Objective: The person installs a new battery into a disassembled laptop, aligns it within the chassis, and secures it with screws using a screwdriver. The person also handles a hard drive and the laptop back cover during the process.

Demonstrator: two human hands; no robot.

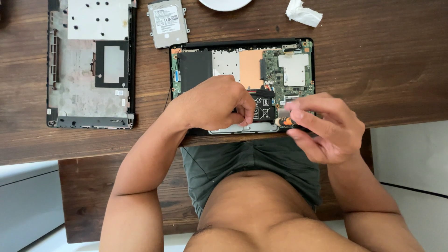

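Fingertips (290,111) pinched on screwdriver (283,121) (orange-handled)

The left hand (214,105) covers the lower middle of the opened black laptop base with its green circuit board (242,84), hiding most of the black battery and whatever its pinched fingertips touch. Just right of it, the right hand (326,128) hides all but the orange-and-silver end of a small tool (283,121), so its grip on the rest cannot be seen. Beyond the laptop base, the white round plate (225,3) is cut off by the top edge, as is the grey bottom cover panel (91,63) well to the left.
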